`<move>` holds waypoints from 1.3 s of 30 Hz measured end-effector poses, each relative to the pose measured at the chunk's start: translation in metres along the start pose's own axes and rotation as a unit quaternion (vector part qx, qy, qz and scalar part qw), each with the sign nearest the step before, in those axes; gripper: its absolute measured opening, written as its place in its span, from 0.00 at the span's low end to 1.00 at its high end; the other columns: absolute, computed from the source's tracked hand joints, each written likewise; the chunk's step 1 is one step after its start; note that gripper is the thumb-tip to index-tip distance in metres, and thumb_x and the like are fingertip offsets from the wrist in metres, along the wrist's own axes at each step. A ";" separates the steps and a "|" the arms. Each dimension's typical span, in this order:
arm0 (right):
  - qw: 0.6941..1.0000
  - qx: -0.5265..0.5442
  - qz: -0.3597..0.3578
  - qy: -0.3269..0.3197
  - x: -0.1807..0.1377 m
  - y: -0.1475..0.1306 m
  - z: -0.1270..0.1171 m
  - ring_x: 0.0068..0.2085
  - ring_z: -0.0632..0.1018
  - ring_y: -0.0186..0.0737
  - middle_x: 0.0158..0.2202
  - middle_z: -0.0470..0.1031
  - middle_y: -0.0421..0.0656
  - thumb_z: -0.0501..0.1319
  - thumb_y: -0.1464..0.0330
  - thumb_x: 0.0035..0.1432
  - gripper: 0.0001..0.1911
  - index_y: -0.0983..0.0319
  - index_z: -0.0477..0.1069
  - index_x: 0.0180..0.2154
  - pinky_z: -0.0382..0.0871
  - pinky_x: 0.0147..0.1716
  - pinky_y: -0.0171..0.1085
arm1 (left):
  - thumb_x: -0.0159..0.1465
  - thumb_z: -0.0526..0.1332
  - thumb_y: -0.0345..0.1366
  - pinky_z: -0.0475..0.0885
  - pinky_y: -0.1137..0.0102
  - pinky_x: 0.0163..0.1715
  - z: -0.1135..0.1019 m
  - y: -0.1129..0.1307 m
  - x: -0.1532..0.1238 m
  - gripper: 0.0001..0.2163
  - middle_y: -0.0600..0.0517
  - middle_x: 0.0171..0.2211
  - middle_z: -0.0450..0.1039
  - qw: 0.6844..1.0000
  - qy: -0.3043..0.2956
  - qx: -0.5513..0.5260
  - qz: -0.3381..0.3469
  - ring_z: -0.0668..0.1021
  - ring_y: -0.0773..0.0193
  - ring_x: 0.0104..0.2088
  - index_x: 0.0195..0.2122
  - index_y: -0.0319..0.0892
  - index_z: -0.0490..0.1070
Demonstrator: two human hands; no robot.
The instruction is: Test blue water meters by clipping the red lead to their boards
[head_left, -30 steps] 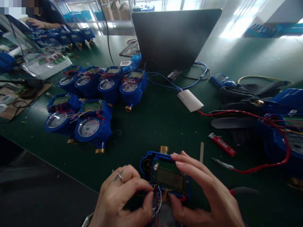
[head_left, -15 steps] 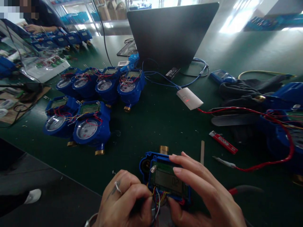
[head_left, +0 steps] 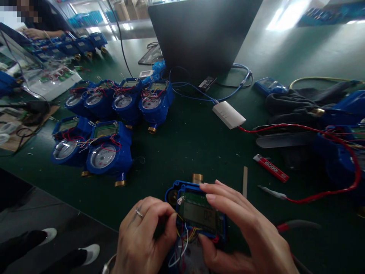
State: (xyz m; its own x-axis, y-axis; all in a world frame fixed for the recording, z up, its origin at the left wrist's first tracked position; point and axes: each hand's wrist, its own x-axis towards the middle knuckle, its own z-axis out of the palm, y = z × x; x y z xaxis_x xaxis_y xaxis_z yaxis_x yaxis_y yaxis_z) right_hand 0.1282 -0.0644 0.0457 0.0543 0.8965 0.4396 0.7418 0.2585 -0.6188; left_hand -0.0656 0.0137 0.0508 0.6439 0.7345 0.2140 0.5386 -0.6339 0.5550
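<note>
Blue plastic meter point(head_left: 196, 213), rectangular grey display, held by left hand point(head_left: 145, 239), right hand point(head_left: 245, 232)

From where I sit, a long table point(head_left: 199, 152) topped in dark green fills most of my view. Its near edge runs slantwise from the left side down toward the bottom middle. Below that edge I see a grey floor point(head_left: 57, 213), quite dim. Far back at the top left stand shelves point(head_left: 110, 17) with blue bins point(head_left: 88, 17), and brown boxes point(head_left: 121, 9) just beside them. Daylight comes in hard from the top right, where a white glare point(head_left: 285, 17) washes over the far table top. The near part lies in much weaker light.
</note>
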 end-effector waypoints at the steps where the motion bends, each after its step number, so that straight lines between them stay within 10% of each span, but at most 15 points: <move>1: 1.000 0.000 0.002 0.003 0.000 0.000 0.000 0.56 0.77 0.46 0.49 0.79 0.55 0.59 0.78 0.53 0.23 0.67 0.64 0.52 0.72 0.57 0.45 | 0.69 0.57 0.31 0.69 0.75 0.31 0.000 -0.001 0.000 0.06 0.57 0.28 0.72 1.000 0.001 0.000 0.000 0.76 0.69 0.28 0.34 0.44 0.67; 19: 0.999 0.035 0.036 0.018 -0.003 0.000 0.000 0.53 0.80 0.52 0.50 0.79 0.50 0.61 0.77 0.54 0.25 0.61 0.66 0.54 0.77 0.53 0.51 | 0.68 0.55 0.23 0.70 0.72 0.27 -0.003 0.007 0.001 0.07 0.54 0.24 0.73 0.987 0.008 -0.013 0.162 0.73 0.68 0.24 0.34 0.38 0.68; 39: 0.996 0.063 0.053 0.021 -0.015 0.005 -0.002 0.53 0.79 0.54 0.52 0.79 0.51 0.63 0.78 0.53 0.27 0.60 0.66 0.55 0.76 0.53 0.54 | 0.73 0.51 0.28 0.72 0.69 0.28 0.005 0.014 -0.006 0.09 0.53 0.24 0.75 0.989 0.013 -0.005 0.150 0.74 0.67 0.24 0.36 0.39 0.67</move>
State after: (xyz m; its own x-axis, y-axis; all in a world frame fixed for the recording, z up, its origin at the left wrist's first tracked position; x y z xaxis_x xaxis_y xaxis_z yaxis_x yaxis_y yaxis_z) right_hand 0.1323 -0.0775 0.0372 0.1584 0.9058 0.3929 0.6401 0.2088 -0.7394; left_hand -0.0593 -0.0013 0.0530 0.7592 0.5202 0.3911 0.3201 -0.8217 0.4715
